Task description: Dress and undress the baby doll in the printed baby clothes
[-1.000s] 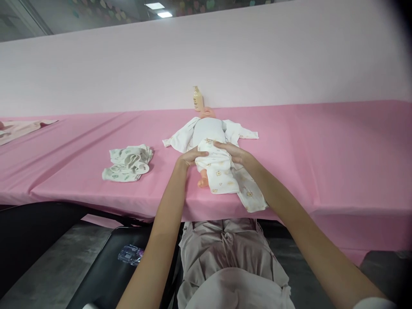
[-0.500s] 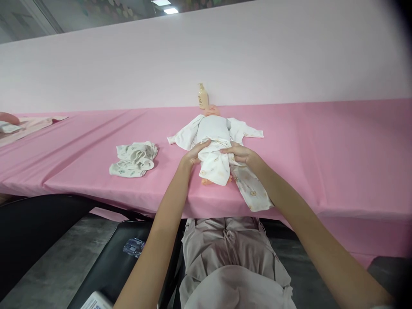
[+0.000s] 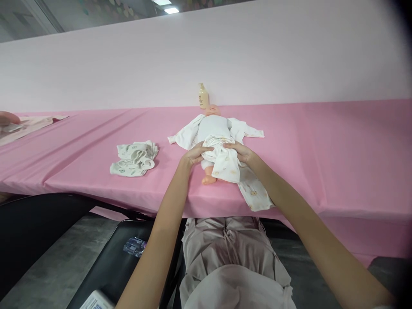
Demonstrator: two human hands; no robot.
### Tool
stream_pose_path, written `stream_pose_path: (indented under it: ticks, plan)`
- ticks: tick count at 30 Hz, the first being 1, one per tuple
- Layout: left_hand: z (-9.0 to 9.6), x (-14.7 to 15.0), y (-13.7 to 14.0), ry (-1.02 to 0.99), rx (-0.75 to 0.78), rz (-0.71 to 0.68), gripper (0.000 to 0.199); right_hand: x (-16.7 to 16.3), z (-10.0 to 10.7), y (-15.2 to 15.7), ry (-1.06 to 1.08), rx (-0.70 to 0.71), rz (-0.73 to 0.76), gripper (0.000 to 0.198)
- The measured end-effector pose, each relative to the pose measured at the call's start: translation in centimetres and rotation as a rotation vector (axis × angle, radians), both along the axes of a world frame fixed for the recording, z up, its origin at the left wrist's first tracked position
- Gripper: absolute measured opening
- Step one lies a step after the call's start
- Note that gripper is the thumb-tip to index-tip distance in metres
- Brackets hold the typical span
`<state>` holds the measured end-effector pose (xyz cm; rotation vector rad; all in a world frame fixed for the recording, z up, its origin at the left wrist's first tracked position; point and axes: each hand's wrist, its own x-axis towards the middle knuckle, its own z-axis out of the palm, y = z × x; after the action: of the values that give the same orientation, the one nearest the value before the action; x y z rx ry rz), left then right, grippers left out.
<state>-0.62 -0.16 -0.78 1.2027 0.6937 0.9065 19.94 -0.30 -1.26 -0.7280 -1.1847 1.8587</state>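
Note:
A baby doll (image 3: 212,110) lies on its back on the pink-covered table, its head toward the wall. White sleeves (image 3: 185,134) spread out to both sides of its pale torso (image 3: 213,128). Over its lower body lies a bunched white baby garment (image 3: 226,166) with small prints. One leg-like part of the cloth (image 3: 254,189) trails toward the table's front edge. My left hand (image 3: 197,153) grips the bunched cloth from the left, and my right hand (image 3: 240,152) grips it from the right. One bare doll foot (image 3: 209,178) shows; the other is covered.
A folded printed cloth (image 3: 135,159) lies on the pink table cover (image 3: 322,154) to the left. Behind the doll's head stands a pump bottle (image 3: 203,96). Far left, a pinkish cloth (image 3: 35,126) lies flat. A black chair (image 3: 106,257) holds a clear plastic object (image 3: 134,246).
Both hands have shifted the bunched cloth to the right and gathered it more. The doll's left-side foot and lower leg in view are now uncovered.

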Motion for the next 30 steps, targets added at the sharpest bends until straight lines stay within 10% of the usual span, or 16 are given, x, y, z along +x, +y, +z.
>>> stream_pose_path:
  ticks: [18, 30]
  plan:
    - [0.1, 0.3, 0.4, -0.187, -0.156, -0.033, 0.052, -0.7, -0.2, 0.1, -0.122, -0.021, -0.136, 0.061]
    - [0.3, -0.4, 0.5, 0.100, 0.007, -0.103, 0.066, -1.5, 0.4, -0.3, 0.020, 0.013, -0.149, 0.047]
